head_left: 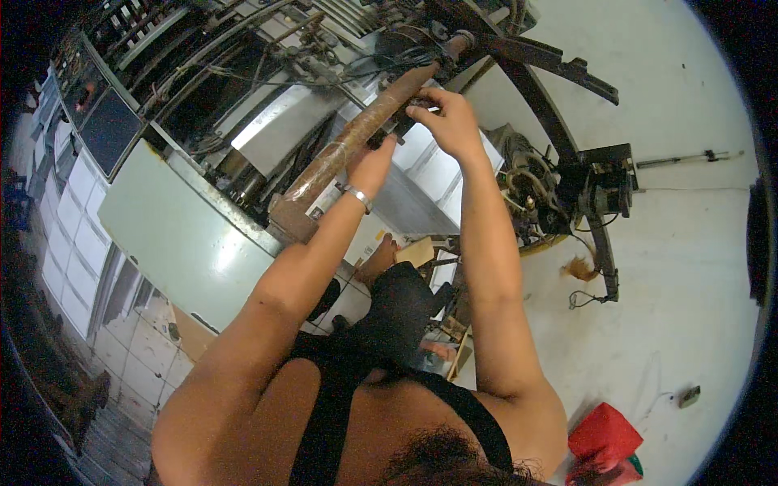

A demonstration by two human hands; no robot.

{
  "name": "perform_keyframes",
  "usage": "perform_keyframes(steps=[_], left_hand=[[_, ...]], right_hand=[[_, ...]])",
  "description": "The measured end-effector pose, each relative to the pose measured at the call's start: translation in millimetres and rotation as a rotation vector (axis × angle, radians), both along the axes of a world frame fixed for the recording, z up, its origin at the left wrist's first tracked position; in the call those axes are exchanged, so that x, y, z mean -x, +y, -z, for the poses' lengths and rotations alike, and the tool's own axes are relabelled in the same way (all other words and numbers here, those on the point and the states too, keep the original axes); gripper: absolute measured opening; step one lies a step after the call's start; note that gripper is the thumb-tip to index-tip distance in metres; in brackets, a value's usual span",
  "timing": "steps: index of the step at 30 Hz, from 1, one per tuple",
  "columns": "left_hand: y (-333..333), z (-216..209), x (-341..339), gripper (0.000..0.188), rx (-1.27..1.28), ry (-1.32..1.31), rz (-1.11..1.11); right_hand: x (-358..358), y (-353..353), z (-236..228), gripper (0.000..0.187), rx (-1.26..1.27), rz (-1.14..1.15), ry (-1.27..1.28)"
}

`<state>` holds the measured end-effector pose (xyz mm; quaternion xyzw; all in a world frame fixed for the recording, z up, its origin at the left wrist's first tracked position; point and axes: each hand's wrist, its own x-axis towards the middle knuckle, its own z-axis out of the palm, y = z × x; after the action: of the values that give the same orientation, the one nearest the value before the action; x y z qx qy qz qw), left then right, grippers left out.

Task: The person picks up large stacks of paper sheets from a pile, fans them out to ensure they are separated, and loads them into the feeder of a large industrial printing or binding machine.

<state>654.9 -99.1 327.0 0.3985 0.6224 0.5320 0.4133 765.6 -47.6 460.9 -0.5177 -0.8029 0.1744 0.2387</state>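
A long brown cylindrical roller (356, 139) runs diagonally across the top of a large machine (186, 227). My left hand (371, 162) presses against the roller's lower side near its middle; a metal bracelet is on that wrist. My right hand (447, 120) reaches over the upper part of the roller, fingers curled on a small dark part (403, 121) beside it. Both forearms come up from the lower edge. What lies under the fingers is hidden.
The pale green machine panel and a dark control screen (109, 130) stand at the left. A black metal arm with a motor and cables (604, 190) stands at the right on the white floor. A red bag (606, 441) lies at lower right. Tiled floor (81, 267) shows at left.
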Motion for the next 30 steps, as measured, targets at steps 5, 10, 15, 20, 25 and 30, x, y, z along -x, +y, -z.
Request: perform_keyframes(steps=[5, 10, 15, 20, 25, 30], left_hand=[[-8.7, -12.7, 2.1, 0.046, -0.044, -0.416, 0.071], [-23.4, -25.5, -0.4, 0.04, -0.089, -0.737, 0.005], [-58.1, -21.5, -12.6, 0.057, -0.096, -0.897, -0.196], [-163.3, 2.7, -14.5, 0.052, 0.021, -0.75, 0.325], [-274.0, 37.9, 62.8, 0.046, 0.031, -0.538, 1.222], [-358.8, 124.8, 169.1, 0.054, 0.143, -0.377, 0.998]], right_hand=[[-4.4, 1.4, 2.0, 0.047, 0.166, 0.016, 0.172], [-7.4, -5.8, 3.6, 0.047, 0.287, 0.052, 0.267], [-16.6, -16.8, 20.7, 0.057, 0.327, 0.201, 0.517], [-33.1, -81.3, 47.5, 0.049, 0.334, 0.36, 0.707], [-72.1, -183.0, 123.6, 0.043, 0.492, 0.32, 0.35], [-39.9, -304.1, 161.8, 0.044, 0.657, 0.217, -0.258]])
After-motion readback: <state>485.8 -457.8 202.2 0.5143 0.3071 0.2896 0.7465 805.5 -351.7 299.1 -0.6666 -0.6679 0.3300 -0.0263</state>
